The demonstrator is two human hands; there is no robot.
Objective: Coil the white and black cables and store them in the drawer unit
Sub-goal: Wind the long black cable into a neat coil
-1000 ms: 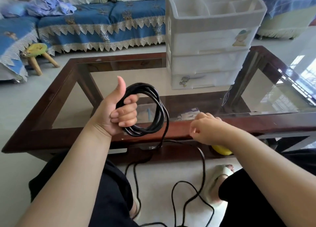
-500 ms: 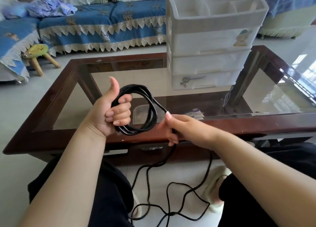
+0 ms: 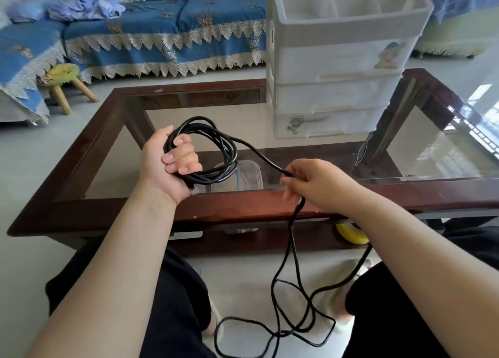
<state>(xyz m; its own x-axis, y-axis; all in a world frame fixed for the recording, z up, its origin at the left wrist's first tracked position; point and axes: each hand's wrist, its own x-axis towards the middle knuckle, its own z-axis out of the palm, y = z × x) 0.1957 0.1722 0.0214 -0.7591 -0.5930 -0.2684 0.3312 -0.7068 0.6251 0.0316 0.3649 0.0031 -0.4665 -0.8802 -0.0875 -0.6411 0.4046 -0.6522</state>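
My left hand (image 3: 172, 163) grips a coil of several loops of the black cable (image 3: 229, 152) above the near part of the glass table; a clear plug end pokes out under the palm. A strand runs right from the coil to my right hand (image 3: 316, 185), which pinches it. Below that hand the loose cable hangs to the floor and lies in tangled loops between my legs. The white plastic drawer unit (image 3: 332, 95) stands on the table behind, its three drawers closed. No white cable is in sight.
The glass-topped table has a dark wooden frame (image 3: 243, 209). A clear container (image 3: 251, 174) sits under the glass. A blue-covered sofa (image 3: 167, 33) and a small wooden stool (image 3: 64, 85) stand behind. A yellow object (image 3: 351, 235) lies under the table edge.
My right hand took hold of the strand near the coil and drew it out to the right. The left hand turned the coil flatter, and the slack on the floor shifted.
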